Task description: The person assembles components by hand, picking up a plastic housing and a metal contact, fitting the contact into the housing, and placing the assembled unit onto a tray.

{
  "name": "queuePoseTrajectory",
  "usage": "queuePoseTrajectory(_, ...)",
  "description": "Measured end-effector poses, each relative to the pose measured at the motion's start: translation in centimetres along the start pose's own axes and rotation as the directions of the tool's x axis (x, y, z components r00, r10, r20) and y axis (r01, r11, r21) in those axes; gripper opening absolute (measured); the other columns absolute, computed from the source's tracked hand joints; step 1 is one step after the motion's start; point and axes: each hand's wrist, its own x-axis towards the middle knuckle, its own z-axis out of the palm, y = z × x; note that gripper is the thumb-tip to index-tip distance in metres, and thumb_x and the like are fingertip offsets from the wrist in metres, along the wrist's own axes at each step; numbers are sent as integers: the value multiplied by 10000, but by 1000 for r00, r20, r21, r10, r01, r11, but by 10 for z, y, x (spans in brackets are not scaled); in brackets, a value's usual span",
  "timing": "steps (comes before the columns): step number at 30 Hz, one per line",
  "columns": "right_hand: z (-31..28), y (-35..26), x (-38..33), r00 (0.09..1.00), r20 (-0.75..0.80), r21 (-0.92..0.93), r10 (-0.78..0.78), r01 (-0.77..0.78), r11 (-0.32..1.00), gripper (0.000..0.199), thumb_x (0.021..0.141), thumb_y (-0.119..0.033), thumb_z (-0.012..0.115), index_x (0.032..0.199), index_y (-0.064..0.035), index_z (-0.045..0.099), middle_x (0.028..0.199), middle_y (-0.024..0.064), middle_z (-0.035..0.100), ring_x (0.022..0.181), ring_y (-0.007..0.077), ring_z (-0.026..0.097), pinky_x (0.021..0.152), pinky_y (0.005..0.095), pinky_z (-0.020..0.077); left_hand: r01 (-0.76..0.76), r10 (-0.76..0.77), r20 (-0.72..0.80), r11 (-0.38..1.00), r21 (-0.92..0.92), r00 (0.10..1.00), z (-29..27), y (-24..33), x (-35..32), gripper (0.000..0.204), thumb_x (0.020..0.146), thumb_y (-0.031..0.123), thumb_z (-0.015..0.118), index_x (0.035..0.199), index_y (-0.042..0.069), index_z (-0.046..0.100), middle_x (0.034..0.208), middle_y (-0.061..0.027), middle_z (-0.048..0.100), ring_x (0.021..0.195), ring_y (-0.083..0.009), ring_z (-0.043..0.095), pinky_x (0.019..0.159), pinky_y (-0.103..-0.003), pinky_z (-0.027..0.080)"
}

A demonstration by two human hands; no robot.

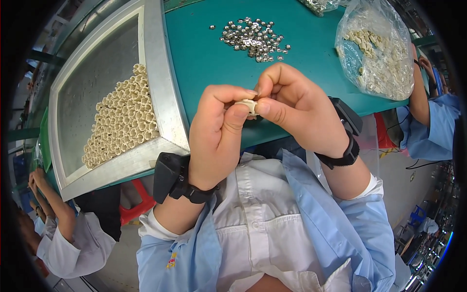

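Between my two hands, over the near edge of the green table, is a small cream ceramic-looking ring-shaped part [249,105]. My left hand [217,129] pinches it from the left between thumb and index finger. From the right, the thumb and bent index finger of my right hand [299,109] press on the same part. Whether a smaller piece sits under the right fingertips is hidden. Beyond my hands lies a loose pile of small shiny metal discs [255,40] with dark centres. Many similar cream parts [124,114] stand packed together to the left of my left hand.
The cream parts stand in a metal-framed tray [168,97] on the left of the green table [204,58]. A clear plastic bag [384,63] of cream pieces lies at the right, another bag [318,6] at the far edge. Other people's arms [61,211] show at both sides.
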Motion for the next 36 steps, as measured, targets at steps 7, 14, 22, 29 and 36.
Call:
queuePoseTrajectory(7, -11, -3, -7, 937, -170, -464, -304, 195, 864, 108, 878, -63, 575, 965, -23, 525, 881, -13, 530, 793, 43, 487, 696, 167, 380, -82, 51, 184, 983, 164, 982, -6, 7, 9, 174, 931, 134, 496, 1041, -1, 502, 913, -75, 579, 827, -123, 554, 743, -238, 448)
queuePoseTrajectory(14, -41, 7, -3, 870, -410, -478, -274, 50, 877, 72, 878, -81, 576, 918, -26, 552, 855, -27, 539, 777, 37, 480, 687, 179, 387, 31, -32, -4, 986, -163, 999, 0, 6, -1, 181, 911, 75, 515, 1075, 0, 522, 927, -108, 591, 838, -149, 565, 797, -268, 453)
queuePoseTrajectory(22, -38, 11, -6, 886, -373, -536, -276, 37, 843, 102, 877, -97, 587, 916, -11, 547, 812, -24, 537, 728, 35, 470, 656, 168, 372, 49, -20, -118, 968, 248, 993, -66, 67, -9, 175, 864, 23, 556, 1035, -6, 575, 993, -103, 629, 879, -146, 580, 797, -251, 450)
queuePoseTrajectory(29, -38, 10, -5, 883, -388, -582, -265, -12, 813, 100, 884, -103, 582, 906, -12, 546, 795, -31, 522, 699, 28, 438, 616, 168, 343, 251, 69, -476, 779, 574, 877, -199, 79, 1, 187, 818, 44, 623, 1003, 11, 625, 836, 1, 604, 715, -49, 507, 643, -189, 419)
queuePoseTrajectory(36, -38, 11, -2, 885, -387, -590, -259, -21, 807, 109, 884, -113, 584, 904, -12, 547, 779, -35, 515, 686, 27, 431, 608, 167, 340, 499, -131, -502, 474, 726, 855, -228, 67, 0, 213, 817, 126, 636, 993, 7, 646, 813, -48, 634, 704, -101, 557, 650, -230, 442)
